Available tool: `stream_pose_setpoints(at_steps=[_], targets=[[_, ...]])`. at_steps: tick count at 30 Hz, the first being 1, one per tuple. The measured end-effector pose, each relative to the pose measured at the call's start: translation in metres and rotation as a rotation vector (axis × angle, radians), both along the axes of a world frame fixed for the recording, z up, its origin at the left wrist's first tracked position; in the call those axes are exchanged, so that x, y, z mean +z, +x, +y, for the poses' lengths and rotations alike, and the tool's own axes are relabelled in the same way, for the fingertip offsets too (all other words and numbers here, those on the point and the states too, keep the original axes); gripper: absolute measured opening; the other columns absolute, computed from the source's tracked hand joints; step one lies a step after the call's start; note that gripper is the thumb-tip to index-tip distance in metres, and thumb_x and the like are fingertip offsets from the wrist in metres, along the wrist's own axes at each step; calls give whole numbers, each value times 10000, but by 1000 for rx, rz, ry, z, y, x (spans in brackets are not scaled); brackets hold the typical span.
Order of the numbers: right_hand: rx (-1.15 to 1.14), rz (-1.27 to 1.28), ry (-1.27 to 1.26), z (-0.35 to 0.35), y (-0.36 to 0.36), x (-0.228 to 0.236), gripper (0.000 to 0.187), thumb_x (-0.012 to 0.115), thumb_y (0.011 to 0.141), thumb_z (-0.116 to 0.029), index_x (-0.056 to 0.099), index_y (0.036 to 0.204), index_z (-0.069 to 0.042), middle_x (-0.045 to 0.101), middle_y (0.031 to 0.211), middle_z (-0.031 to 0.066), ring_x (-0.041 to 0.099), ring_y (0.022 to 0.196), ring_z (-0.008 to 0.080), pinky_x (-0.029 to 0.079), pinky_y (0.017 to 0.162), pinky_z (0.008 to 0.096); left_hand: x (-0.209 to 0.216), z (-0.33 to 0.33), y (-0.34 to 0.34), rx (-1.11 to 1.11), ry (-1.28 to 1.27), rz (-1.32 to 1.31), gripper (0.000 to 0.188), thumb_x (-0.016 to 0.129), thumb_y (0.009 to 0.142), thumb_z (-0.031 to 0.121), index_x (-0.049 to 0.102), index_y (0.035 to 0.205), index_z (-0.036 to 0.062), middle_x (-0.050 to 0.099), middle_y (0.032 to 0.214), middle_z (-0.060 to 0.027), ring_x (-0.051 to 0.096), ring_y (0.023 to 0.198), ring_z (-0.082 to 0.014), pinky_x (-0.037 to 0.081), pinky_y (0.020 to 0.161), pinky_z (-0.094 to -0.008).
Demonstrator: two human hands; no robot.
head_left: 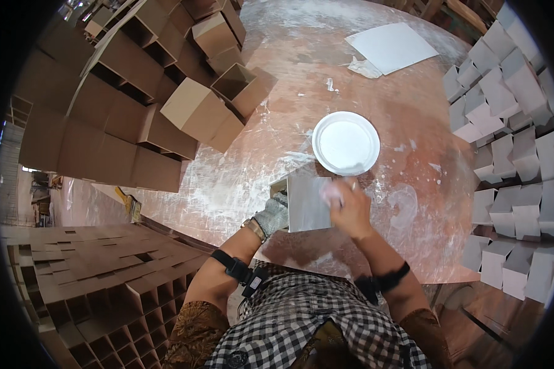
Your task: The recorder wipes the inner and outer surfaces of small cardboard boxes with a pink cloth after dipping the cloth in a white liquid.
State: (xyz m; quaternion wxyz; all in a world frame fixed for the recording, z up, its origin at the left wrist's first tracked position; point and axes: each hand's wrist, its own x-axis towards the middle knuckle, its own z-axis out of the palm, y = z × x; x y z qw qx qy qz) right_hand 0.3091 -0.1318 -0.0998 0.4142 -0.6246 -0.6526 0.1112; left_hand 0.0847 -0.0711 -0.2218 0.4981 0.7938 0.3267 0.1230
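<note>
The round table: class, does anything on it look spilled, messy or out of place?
Yes. The table is smeared all over with white streaks and dried patches, thickest around the white plate. A crumpled white scrap lies beside the flat white sheet at the far edge.

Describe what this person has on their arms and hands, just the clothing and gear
The left hand wears a grey knitted work glove, with a gold-coloured watch or bracelet at the wrist. The right hand is bare. Each forearm carries a black strap: the left strap holds a small black device, the right strap sits near the elbow. Short brown patterned sleeves cover the upper arms.
</note>
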Motion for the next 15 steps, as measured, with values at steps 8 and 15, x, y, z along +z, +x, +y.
stream_pose_setpoints(at_steps=[8,15], targets=[[87,27,135,-58,-5,-6,219,588,667,-71,623,879,-111,573,812,107,584,628,309,486,542,369,17,-7,2,96,-245,150,439,363,949,321,394,1330,104,478,1295,-71,451,1193,-210,372,1003,-342],[363,26,-199,-19,26,30,216,579,590,-68,613,801,-34,575,774,124,589,640,324,480,546,362,62,-6,11,-55,49,301,472,466,879,338,447,1276,82,501,1253,-120,481,1145,-261,395,956,-364]])
